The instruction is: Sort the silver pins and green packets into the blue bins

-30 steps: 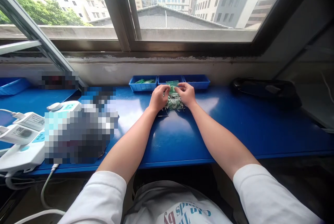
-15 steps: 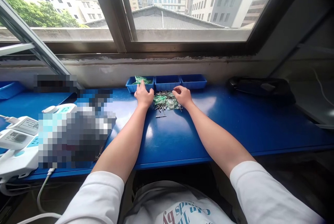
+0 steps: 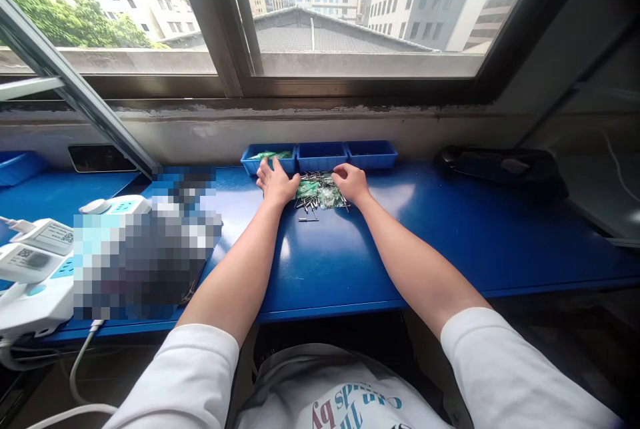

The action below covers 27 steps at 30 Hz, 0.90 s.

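Observation:
My left hand (image 3: 277, 182) is in front of the left blue bin (image 3: 244, 164), its fingers spread with nothing in them. A green-printed clear plastic bag (image 3: 273, 155) lies in that bin, just beyond the fingertips. My right hand (image 3: 351, 182) is at the right edge of a pile of thin metal rods (image 3: 313, 202). Its thumb and fingers are curled together over the pile; whatever they pinch is too small to make out. Between the hands, another green-printed plastic bag (image 3: 309, 189) rests among the rods, with a clear bag (image 3: 330, 198) beside it.
The middle blue bin (image 3: 321, 164) and right blue bin (image 3: 371, 161) adjoin the left one beneath the window. A black case (image 3: 500, 172) lies at the right. White power strips (image 3: 45, 302) with plugs and cables occupy the left of the blue table (image 3: 330, 269).
The green-printed bag at my left hand has dropped lower into the left bin, and the hand has let go, its fingers spreading. My right hand has barely moved.

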Each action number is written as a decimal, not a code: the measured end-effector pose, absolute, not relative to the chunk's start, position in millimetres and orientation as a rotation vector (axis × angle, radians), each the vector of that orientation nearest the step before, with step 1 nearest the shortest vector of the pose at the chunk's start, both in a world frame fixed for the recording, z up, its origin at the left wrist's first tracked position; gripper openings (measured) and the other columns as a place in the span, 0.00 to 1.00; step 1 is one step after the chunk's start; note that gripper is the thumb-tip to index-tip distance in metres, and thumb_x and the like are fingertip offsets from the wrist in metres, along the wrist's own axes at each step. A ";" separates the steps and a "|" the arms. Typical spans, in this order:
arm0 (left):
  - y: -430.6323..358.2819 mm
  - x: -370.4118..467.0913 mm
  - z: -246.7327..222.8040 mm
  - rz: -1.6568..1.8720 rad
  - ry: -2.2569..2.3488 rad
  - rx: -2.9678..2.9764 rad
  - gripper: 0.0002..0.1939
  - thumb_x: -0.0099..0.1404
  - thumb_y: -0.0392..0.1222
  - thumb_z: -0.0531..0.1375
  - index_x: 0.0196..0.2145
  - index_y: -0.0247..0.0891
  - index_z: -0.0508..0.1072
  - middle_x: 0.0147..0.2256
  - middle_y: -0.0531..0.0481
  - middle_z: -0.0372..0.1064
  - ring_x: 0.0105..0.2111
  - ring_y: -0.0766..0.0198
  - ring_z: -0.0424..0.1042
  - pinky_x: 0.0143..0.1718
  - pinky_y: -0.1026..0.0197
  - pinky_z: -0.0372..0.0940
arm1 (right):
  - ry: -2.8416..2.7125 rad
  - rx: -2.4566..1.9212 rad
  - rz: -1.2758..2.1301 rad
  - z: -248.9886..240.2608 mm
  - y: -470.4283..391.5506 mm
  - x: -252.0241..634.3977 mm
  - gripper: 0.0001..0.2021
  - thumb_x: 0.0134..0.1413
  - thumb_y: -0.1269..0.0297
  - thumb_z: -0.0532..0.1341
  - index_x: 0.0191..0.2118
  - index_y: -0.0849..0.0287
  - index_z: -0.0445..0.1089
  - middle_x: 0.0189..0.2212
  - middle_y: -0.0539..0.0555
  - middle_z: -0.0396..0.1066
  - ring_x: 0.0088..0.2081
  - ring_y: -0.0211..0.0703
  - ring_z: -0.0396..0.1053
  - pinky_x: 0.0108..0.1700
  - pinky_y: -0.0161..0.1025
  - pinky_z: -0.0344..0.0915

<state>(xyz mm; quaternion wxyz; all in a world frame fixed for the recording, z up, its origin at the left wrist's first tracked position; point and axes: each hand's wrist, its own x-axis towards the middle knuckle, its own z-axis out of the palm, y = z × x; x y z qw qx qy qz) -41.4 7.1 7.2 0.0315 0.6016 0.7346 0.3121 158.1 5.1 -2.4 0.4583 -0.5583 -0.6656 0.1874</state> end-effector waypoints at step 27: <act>10.2 -57.0 14.1 1.320 2.385 1.448 0.41 0.54 0.47 0.61 0.64 0.41 0.54 0.65 0.35 0.40 0.63 0.37 0.47 0.60 0.36 0.50 | -1.664 -1.380 0.497 -1.6 3.6 158.0 0.08 0.49 0.64 0.60 0.36 0.57 0.73 0.35 0.53 0.77 0.39 0.44 0.73 0.47 0.42 0.69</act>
